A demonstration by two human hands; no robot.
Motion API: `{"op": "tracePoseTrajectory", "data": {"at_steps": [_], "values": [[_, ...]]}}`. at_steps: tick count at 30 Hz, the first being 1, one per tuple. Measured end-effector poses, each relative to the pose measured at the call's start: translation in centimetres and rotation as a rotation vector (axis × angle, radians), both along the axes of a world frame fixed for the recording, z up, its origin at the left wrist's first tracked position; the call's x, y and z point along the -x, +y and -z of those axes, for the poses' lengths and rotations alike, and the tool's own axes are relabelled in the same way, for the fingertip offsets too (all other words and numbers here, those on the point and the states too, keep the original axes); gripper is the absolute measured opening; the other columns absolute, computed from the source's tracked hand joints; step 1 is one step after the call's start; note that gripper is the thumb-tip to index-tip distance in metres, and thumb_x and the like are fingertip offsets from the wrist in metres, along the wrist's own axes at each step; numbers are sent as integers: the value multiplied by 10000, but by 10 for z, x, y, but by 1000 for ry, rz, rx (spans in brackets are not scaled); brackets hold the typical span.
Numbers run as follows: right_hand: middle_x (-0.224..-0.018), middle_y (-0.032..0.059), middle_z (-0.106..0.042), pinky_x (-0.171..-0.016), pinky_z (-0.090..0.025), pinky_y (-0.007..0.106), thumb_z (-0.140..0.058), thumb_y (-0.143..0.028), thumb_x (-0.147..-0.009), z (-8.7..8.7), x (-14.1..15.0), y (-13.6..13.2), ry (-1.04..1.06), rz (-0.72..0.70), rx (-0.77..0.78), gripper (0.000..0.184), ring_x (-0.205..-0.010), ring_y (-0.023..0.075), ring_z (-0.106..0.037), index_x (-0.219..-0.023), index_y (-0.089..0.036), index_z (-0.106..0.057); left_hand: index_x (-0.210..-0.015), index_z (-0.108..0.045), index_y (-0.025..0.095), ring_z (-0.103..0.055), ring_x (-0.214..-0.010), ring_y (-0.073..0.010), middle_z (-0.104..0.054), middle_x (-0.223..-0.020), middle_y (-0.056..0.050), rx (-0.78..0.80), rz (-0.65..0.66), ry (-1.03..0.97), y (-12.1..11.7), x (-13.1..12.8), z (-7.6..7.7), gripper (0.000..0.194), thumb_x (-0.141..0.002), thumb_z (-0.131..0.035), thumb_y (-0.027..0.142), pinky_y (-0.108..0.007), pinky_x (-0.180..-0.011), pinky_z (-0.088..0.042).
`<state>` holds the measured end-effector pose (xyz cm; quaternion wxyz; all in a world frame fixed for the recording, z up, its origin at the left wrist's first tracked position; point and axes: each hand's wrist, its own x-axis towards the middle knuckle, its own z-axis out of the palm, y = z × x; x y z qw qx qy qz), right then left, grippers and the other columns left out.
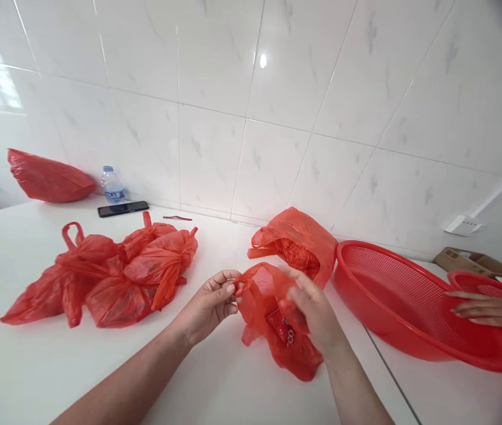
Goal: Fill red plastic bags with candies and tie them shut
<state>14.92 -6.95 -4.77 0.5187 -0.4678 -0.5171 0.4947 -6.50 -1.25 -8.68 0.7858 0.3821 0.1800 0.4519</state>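
Note:
A thin red plastic bag (262, 304) stands on the white table in front of me with its mouth spread. Its left edge is pinched between the thumb and fingers of my left hand (215, 301). My right hand (313, 304) is at the bag's right side, its fingers smeared by motion, so its grip on the film is unclear. Inside lie small silvery ring- or chain-like pieces (290, 336), apparently in clear packing. Just behind, a second red bag (297, 227) lies on its side with crumpled red plastic in its opening.
Several tied red bags (122, 271) lie to the left. Farther back are another red bag (49, 177), a water bottle (113, 186), a phone (123, 209) and a red strip (177, 218). A red basket (384, 301) stands right, with another person's hand (494, 310) over it, near cardboard (468, 262).

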Motion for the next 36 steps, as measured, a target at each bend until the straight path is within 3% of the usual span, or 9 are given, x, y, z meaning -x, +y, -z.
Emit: {"op": "tracePoseTrajectory", "data": {"at_steps": [4,7,10,14,19,25,29,32,36], "values": [[-567,-97,-496,-605,-451,258,-617,-253,-789,-7,20,-6,-268,-209,56,734,-562,106,-510,-1431,-358,-277,-965,-624,210,-542,-557,-52,-584,-696,38,-64,-12,95,-6,-6,1,270,-739,-751,285,-169,-527,-447],[-694,-53,-617,-697,-481,303,-629,-249,-765,-10,35,-5,-317,-232,61,574,-695,145,-596,-1311,-341,-479,-946,-655,205,-531,-570,-75,-594,-682,21,-216,15,194,-12,-9,1,216,-779,-705,334,-207,-561,-434],[-715,-22,-629,-654,-464,288,-614,-360,-793,-4,41,0,-280,-167,42,132,-694,157,-592,-870,-263,-658,-992,-667,209,-539,-708,-123,-632,-869,-34,-396,-63,316,-18,-10,0,231,-820,-648,363,-247,-647,-443],[-620,-34,-525,-528,-374,254,-538,-488,-839,12,36,6,-212,-93,42,298,-556,117,-469,-712,-226,-603,-998,-644,248,-536,-794,-175,-607,-971,-52,-660,-325,552,-23,-13,1,270,-748,-722,312,-291,-702,-451],[-660,-12,-570,-578,-432,263,-487,-548,-856,22,31,4,-155,-4,114,385,-629,139,-533,-695,-223,-618,-1022,-660,268,-569,-848,-211,-615,-973,-76,-968,-289,730,-28,-22,13,285,-748,-705,202,-323,-744,-466],[-674,0,-646,-747,-484,330,-331,-555,-918,17,13,-1,-163,-314,88,461,-716,177,-620,-886,-273,-693,-744,-611,229,-581,-777,-185,-619,-768,-32,-791,-303,802,-27,-26,17,145,-819,-550,122,-269,-632,-435],[-925,16,-683,-970,-395,394,-216,-558,-932,8,1,-4,-236,-336,31,534,-999,198,-596,-1125,-318,-651,-701,-538,220,-489,-612,-139,-584,-665,14,-543,-352,785,-23,-26,18,117,-789,-598,172,-252,-562,-385],[-892,16,-666,-886,-441,375,-322,-444,-929,8,1,-4,-322,-333,30,418,-904,190,-598,-1060,-293,-689,-788,-558,226,-453,-611,-125,-546,-697,25,-493,-380,762,-22,-27,20,68,-777,-624,213,-243,-563,-383],[-818,-28,-624,-682,-468,274,-523,-203,-794,14,6,-4,-407,-297,47,313,-725,134,-564,-1077,-294,-622,-1114,-598,277,-504,-689,-143,-567,-771,7,-636,-295,799,-22,-27,22,332,-805,-556,162,-259,-636,-419]]}}
